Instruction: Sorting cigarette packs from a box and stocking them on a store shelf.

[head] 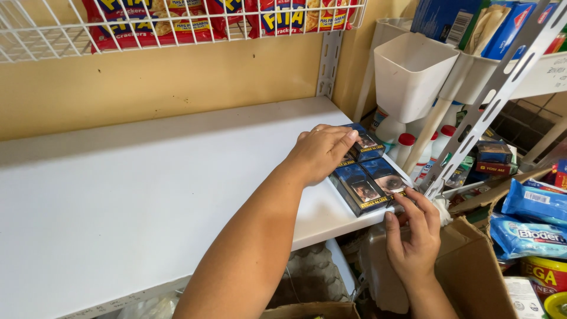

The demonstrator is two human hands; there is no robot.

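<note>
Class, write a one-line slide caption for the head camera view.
Left hand and right hand line up dark blue packets at the white shelf edge.

Small boxes (369, 177) lie at the shelf's (147, 195) right edge; wire basket (177, 23) above.
</note>
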